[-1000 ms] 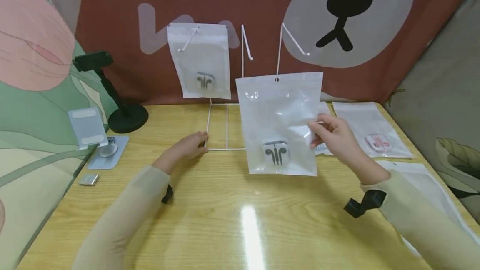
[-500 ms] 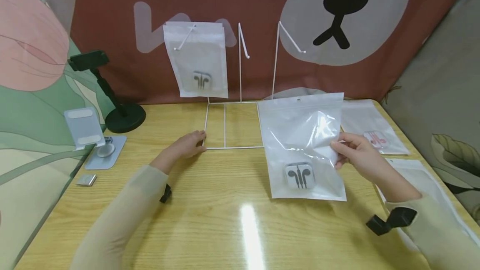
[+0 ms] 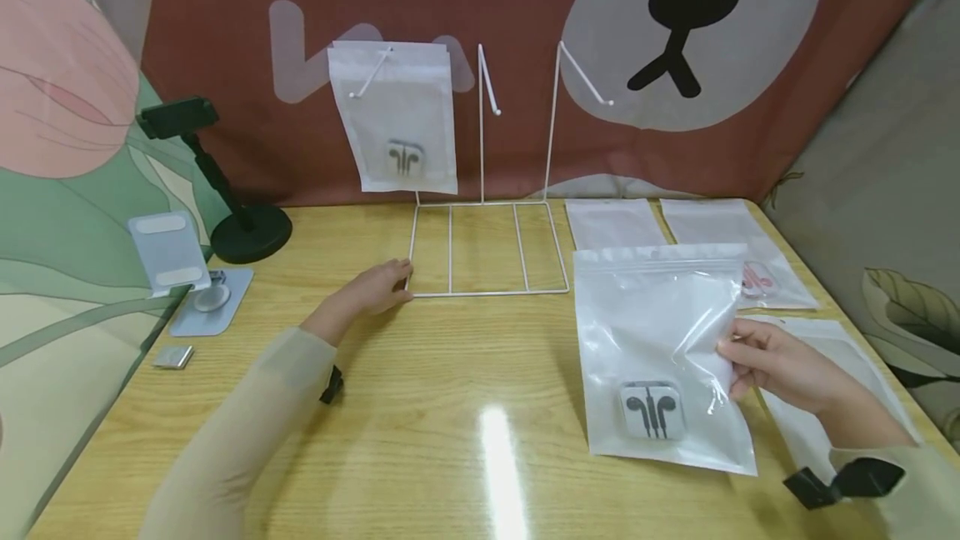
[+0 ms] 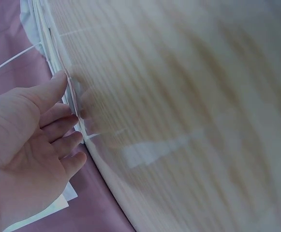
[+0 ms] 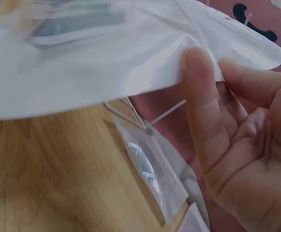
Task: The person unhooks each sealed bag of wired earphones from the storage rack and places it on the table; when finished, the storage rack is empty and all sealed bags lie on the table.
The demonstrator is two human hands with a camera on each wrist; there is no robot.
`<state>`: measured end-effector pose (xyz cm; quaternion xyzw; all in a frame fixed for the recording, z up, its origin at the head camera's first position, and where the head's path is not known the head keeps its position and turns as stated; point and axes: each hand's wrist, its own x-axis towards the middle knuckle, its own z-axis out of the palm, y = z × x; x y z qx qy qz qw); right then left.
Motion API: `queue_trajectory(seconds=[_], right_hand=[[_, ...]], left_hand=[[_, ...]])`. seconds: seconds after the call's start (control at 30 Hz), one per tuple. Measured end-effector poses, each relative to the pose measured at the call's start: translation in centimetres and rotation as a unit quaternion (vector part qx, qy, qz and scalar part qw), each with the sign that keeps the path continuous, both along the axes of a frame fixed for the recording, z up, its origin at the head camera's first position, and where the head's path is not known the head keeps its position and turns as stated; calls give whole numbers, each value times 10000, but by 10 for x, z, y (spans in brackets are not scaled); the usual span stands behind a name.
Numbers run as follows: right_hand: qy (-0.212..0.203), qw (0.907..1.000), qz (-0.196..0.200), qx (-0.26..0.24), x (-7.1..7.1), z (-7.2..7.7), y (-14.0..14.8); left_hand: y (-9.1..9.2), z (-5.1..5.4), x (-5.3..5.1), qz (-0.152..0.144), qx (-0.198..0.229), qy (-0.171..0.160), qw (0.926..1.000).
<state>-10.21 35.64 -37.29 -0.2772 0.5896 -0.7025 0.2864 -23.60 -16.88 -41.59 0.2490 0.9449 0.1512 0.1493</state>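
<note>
Right grip [image 3: 780, 363] pinching white pouch [image 3: 651, 332], left grip [image 3: 369, 290] touching wire rack [image 3: 491, 293], wooden table [image 3: 420, 415]

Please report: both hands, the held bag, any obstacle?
Left hand at white rack. Right hand pinches earphone bag by right edge, off rack. Possible obstacle: another bag on left hook.

At four o'clock I pinch a glossy white pouch [image 3: 630, 332] by its three-o'clock edge, earphone case [image 3: 652, 411] low inside; at twelve, a white wire rack [image 3: 482, 148] stands upright, touched near its base's eight-o'clock corner.
</note>
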Motion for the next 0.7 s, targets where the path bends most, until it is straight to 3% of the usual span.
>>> queue_trajectory(seconds=[0.17, 0.37, 0.57, 0.7], right_hand=[[-552, 9978, 309, 210, 8, -4, 15], [-1372, 9844, 213, 1084, 14, -5, 30], [-1516, 9572, -345, 2440, 20, -7, 37], [-1487, 9491, -389, 2751, 22, -7, 39]], left_hand=[[1, 0, 0, 25, -24, 17, 10000], [1, 1, 1, 55, -25, -66, 10000], [2, 3, 1, 61, -27, -110, 9999], [2, 4, 1, 65, -49, -154, 9998]])
